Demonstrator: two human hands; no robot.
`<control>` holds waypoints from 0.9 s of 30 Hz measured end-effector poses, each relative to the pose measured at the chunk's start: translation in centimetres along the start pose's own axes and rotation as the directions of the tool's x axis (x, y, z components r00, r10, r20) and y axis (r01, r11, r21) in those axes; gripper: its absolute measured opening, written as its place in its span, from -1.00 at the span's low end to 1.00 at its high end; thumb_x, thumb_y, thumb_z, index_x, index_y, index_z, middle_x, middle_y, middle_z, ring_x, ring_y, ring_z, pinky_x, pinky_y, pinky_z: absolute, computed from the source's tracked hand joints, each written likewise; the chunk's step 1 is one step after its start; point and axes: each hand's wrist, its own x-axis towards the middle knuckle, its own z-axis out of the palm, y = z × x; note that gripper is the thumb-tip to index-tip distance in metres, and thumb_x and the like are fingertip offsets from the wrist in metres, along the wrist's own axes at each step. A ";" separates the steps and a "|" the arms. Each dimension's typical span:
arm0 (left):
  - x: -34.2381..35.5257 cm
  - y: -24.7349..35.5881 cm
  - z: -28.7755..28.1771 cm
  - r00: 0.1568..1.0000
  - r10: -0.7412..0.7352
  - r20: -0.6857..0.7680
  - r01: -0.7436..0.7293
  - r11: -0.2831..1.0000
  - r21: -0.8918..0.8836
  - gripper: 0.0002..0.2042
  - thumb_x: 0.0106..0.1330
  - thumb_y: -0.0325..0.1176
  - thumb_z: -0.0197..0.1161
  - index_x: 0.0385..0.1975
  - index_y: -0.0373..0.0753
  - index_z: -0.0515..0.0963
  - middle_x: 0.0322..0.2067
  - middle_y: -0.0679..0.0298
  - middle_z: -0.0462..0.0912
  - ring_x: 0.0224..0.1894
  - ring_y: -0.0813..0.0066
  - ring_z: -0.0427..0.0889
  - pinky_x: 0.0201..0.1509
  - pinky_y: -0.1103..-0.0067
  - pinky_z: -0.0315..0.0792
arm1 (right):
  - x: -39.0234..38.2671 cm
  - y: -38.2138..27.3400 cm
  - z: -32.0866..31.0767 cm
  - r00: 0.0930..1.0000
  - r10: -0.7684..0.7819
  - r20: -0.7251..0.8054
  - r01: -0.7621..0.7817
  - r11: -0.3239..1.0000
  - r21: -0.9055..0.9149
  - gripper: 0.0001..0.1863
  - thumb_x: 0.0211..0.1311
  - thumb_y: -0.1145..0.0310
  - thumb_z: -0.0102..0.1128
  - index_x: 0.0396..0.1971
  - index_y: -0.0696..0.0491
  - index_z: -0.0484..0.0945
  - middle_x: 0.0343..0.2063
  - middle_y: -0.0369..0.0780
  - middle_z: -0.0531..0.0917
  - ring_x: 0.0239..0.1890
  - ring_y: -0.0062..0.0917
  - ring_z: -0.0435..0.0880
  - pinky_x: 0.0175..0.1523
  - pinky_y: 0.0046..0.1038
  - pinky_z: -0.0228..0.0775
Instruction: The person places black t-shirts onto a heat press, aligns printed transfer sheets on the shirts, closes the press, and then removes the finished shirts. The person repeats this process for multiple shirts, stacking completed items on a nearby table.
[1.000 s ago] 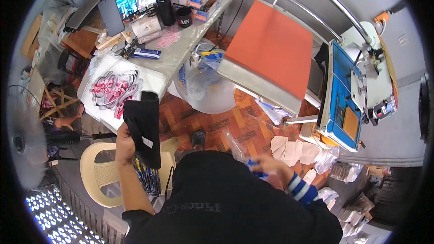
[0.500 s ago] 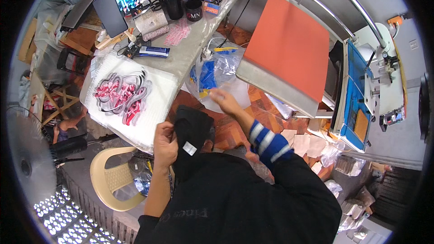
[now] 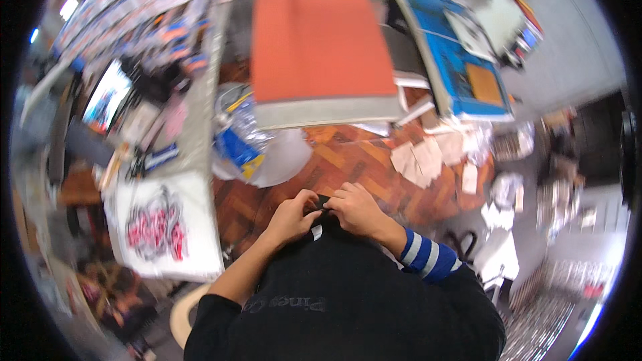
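Note:
Both my hands are close together in front of my chest, over the wooden floor. My left hand (image 3: 292, 217) pinches a black cloth piece (image 3: 326, 220) by its top edge, fingers curled. On the other side my right hand (image 3: 360, 210) grips the same edge, its fingers bent over it. A small white label (image 3: 317, 232) shows on the cloth just under my left fingers. The cloth's lower part blends with my black shirt, so its full shape cannot be made out.
Ahead stands a flat orange pad (image 3: 321, 47), with a blue frame (image 3: 441, 60) to its right. A table (image 3: 200, 100) on the left bears white sheets (image 3: 200, 247) with pink and black lettering. Plastic bags (image 3: 234, 150) and brown paper pieces (image 3: 420, 162) lie on the floor.
My right hand has come back from reaching forward and now grips the cloth beside my left hand. The view has turned right, so the table sits further left.

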 end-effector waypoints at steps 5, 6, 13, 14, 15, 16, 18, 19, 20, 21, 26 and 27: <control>1.9 -0.7 0.8 0.894 0.252 0.369 -0.386 0.853 0.352 -0.77 0.22 -0.30 0.44 -0.18 -0.18 0.61 -0.16 0.17 0.70 -0.12 0.04 0.72 -0.06 0.27 0.61 | -8.4 3.0 0.1 0.901 0.417 -0.120 -0.372 0.885 0.279 -0.85 0.11 0.43 0.30 -0.29 -0.01 0.70 -0.33 -0.22 0.67 -0.05 -0.27 0.62 0.05 -0.22 0.42; 2.5 -0.7 1.6 0.896 0.203 0.395 -0.376 0.818 0.434 -0.79 0.20 -0.29 0.45 -0.29 -0.21 0.60 -0.15 0.15 0.68 -0.15 0.05 0.73 -0.08 0.27 0.61 | -9.9 3.3 0.1 0.861 0.488 -0.145 -0.427 0.847 0.316 -0.84 0.10 0.44 0.30 -0.28 -0.01 0.70 -0.32 -0.21 0.67 -0.04 -0.26 0.62 0.06 -0.22 0.42; 9.3 4.5 11.5 0.431 0.809 0.399 -0.902 0.377 0.209 -0.75 0.13 -0.29 0.50 -0.44 -0.24 0.53 -0.42 0.12 0.64 -0.33 0.11 0.71 -0.04 0.22 0.56 | -13.9 4.7 0.5 0.833 0.486 -0.265 -0.441 0.872 0.213 -0.83 0.03 0.48 0.33 -0.32 0.06 0.61 -0.24 -0.13 0.71 -0.09 -0.14 0.66 -0.01 -0.23 0.50; 9.6 4.1 12.1 0.478 0.785 0.393 -0.878 0.438 0.193 -0.74 0.11 -0.28 0.51 -0.46 -0.22 0.53 -0.47 0.13 0.63 -0.36 0.13 0.70 -0.06 0.23 0.54 | -15.0 5.2 -0.4 0.769 0.530 -0.357 -0.461 0.847 0.264 -0.78 0.01 0.36 0.45 -0.44 0.10 0.55 -0.36 -0.13 0.70 -0.21 -0.13 0.69 -0.14 -0.18 0.50; 9.8 3.6 12.6 0.527 0.757 0.387 -0.848 0.498 0.181 -0.73 0.10 -0.26 0.52 -0.47 -0.21 0.52 -0.51 0.15 0.62 -0.39 0.15 0.69 -0.08 0.25 0.53 | -16.4 6.2 -0.2 0.742 0.591 -0.315 -0.508 0.803 0.311 -0.76 0.01 0.34 0.47 -0.43 0.10 0.58 -0.37 -0.13 0.70 -0.23 -0.13 0.69 -0.15 -0.18 0.50; 10.0 2.9 13.1 0.613 0.674 0.411 -0.787 0.565 0.247 -0.70 0.10 -0.20 0.53 -0.50 -0.18 0.51 -0.59 0.20 0.59 -0.50 0.16 0.64 -0.19 0.34 0.48 | -18.1 7.9 0.8 0.717 0.645 -0.265 -0.552 0.757 0.350 -0.75 0.00 0.32 0.50 -0.42 0.10 0.60 -0.38 -0.12 0.70 -0.24 -0.14 0.69 -0.16 -0.19 0.50; 10.4 1.7 14.0 0.599 0.614 0.515 -0.800 0.489 0.347 -0.69 0.13 -0.18 0.52 -0.53 -0.17 0.50 -0.61 0.22 0.58 -0.54 0.15 0.61 -0.23 0.35 0.46 | -22.2 10.4 1.0 0.681 0.713 -0.167 -0.562 0.655 0.505 -0.73 -0.01 0.25 0.56 -0.34 0.05 0.72 -0.42 -0.12 0.71 -0.28 -0.25 0.72 -0.17 -0.25 0.51; 10.6 1.2 14.3 0.595 0.578 0.558 -0.803 0.445 0.395 -0.69 0.14 -0.17 0.52 -0.54 -0.17 0.50 -0.62 0.24 0.58 -0.56 0.15 0.59 -0.25 0.36 0.44 | -24.4 11.7 0.1 0.526 0.850 -0.027 -0.648 0.421 0.635 -0.71 0.03 0.26 0.55 -0.26 0.06 0.76 -0.36 -0.16 0.75 -0.25 -0.42 0.75 -0.15 -0.34 0.53; 10.8 1.0 14.6 0.543 0.598 0.590 -0.840 0.401 0.366 -0.66 0.19 -0.13 0.50 -0.58 -0.16 0.49 -0.61 0.21 0.59 -0.55 0.15 0.60 -0.25 0.34 0.47 | -27.0 13.6 0.8 0.326 0.945 -0.028 -0.731 0.271 0.627 -0.63 0.09 0.22 0.56 -0.20 0.16 0.73 -0.35 -0.16 0.76 -0.27 -0.48 0.73 -0.17 -0.38 0.53; 11.3 1.2 15.4 0.516 0.636 0.574 -0.856 0.403 0.323 -0.66 0.20 -0.13 0.50 -0.59 -0.16 0.49 -0.59 0.20 0.60 -0.53 0.16 0.62 -0.22 0.32 0.48 | -30.6 16.2 4.0 0.176 0.983 -0.053 -0.431 0.125 0.894 -0.56 0.12 0.18 0.55 -0.15 0.22 0.70 -0.33 -0.16 0.76 -0.29 -0.44 0.72 -0.17 -0.37 0.55; 9.1 1.2 18.2 0.660 0.473 0.584 -0.715 0.633 0.295 -0.65 0.24 -0.10 0.47 -0.57 -0.18 0.49 -0.47 0.14 0.63 -0.36 0.09 0.67 -0.25 0.24 0.52 | -35.3 19.4 4.4 -0.106 0.899 0.424 -0.570 -0.405 0.715 -0.10 0.01 -0.04 0.59 0.23 0.28 0.49 0.12 0.13 0.61 0.18 -0.10 0.62 0.22 -0.15 0.48; 8.3 2.1 18.6 0.713 0.327 0.620 -0.616 0.715 0.331 -0.65 0.25 -0.11 0.46 -0.56 -0.19 0.49 -0.45 0.14 0.63 -0.34 0.06 0.67 -0.27 0.23 0.52 | -34.5 19.4 5.7 0.188 0.973 0.136 -0.685 0.031 0.728 -0.10 -0.04 -0.05 0.60 0.23 0.21 0.51 0.22 0.13 0.53 0.29 -0.03 0.49 0.32 -0.06 0.36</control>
